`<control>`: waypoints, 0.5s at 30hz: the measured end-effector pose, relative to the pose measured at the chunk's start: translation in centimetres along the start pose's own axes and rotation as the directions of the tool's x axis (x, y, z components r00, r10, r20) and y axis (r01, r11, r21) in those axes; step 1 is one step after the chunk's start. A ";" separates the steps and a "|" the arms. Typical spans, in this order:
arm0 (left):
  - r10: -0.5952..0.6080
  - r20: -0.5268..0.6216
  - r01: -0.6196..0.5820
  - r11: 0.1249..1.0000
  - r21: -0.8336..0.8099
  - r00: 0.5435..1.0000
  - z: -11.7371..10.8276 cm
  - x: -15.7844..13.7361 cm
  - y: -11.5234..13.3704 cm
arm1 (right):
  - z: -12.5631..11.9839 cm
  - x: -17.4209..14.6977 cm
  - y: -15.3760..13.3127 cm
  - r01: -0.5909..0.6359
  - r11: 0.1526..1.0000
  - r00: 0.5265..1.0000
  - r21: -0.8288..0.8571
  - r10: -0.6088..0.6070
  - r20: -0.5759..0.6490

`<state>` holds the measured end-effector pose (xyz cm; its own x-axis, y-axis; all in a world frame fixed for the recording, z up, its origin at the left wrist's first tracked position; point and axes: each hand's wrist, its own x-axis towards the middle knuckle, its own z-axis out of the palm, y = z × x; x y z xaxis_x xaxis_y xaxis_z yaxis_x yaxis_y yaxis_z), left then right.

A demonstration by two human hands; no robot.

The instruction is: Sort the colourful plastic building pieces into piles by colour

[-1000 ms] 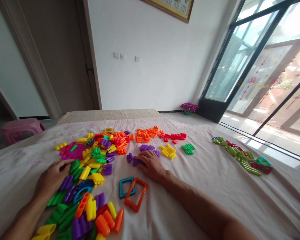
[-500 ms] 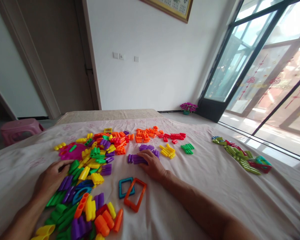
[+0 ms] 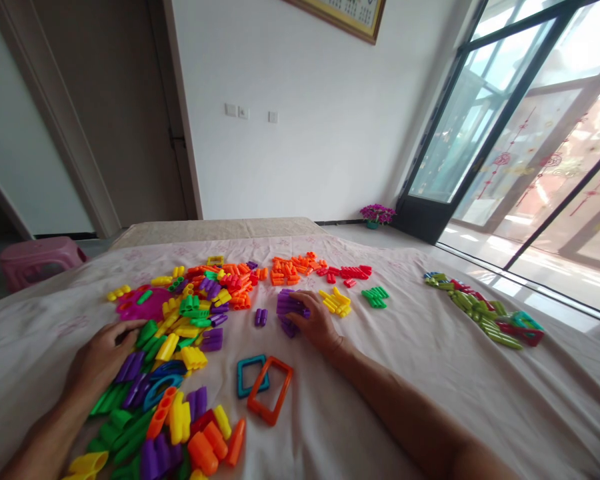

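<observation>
My right hand (image 3: 317, 323) is closed around the edge of a cluster of purple plastic building blocks (image 3: 291, 304), fingers over their right side. A small purple block (image 3: 261, 317) lies apart to the left of it. My left hand (image 3: 105, 353) rests at the left edge of a mixed heap of blocks, its thumb and forefinger apart, fingertips beside a green block (image 3: 147, 332). Yellow blocks (image 3: 170, 347) and more green and purple ones lie in that heap. Nothing shows in the left hand, though some of its fingers are hidden.
Orange blocks (image 3: 295, 268), red blocks (image 3: 350, 273), yellow blocks (image 3: 336, 302) and green blocks (image 3: 375, 297) lie in separate groups. Nearer me, an orange frame (image 3: 271, 391) overlaps a blue frame (image 3: 244, 377). Olive-green pieces (image 3: 473, 307) lie far right on the cloth (image 3: 405, 373).
My right hand has moved slightly right and the purple blocks under it now sit bunched with the other purple ones, leaving one small block behind. My left hand has stayed still.
</observation>
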<state>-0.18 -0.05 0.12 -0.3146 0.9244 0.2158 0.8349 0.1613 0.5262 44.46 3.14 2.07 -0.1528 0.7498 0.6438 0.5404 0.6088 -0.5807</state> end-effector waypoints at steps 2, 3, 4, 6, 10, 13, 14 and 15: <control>0.002 -0.005 -0.002 1.000 0.000 1.000 0.0 0.0 0.0 | -0.2 0.3 0.4 0.004 1.000 0.999 0.020 -0.003 -0.036; 0.000 -0.004 0.000 1.000 0.000 1.000 -0.1 -0.1 0.1 | -0.3 0.4 0.6 -0.003 1.000 0.998 0.026 0.004 -0.058; 0.000 -0.001 0.000 1.000 -0.001 1.000 -0.1 -0.1 0.1 | -0.5 0.6 0.9 -0.019 0.999 0.996 0.027 0.021 -0.083; 0.005 -0.003 -0.005 1.000 -0.005 1.000 -0.1 -0.1 0.1 | -0.7 0.8 1.6 -0.077 0.997 0.989 0.024 0.079 -0.121; 0.034 -0.005 -0.034 0.999 -0.015 0.999 -0.1 0.0 0.0 | -1.0 0.9 3.1 -0.183 0.983 0.979 -0.007 0.181 -0.098; 0.029 -0.011 -0.029 1.000 0.005 1.000 0.0 0.1 -0.1 | -1.0 0.7 3.7 -0.184 0.983 0.981 -0.026 0.182 -0.069; 0.026 -0.013 -0.026 1.000 0.011 1.000 0.0 0.1 -0.1 | -1.0 0.7 3.7 -0.177 0.984 0.982 -0.023 0.175 -0.073; 0.025 -0.015 -0.025 1.000 0.014 1.000 0.0 0.1 -0.1 | -1.0 0.7 3.7 -0.170 0.985 0.982 -0.018 0.168 -0.081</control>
<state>-0.31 -0.01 0.06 -0.3008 0.9226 0.2415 0.8485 0.1433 0.5093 47.16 5.70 0.86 0.0078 0.8177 0.5756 0.5733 0.4680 -0.6725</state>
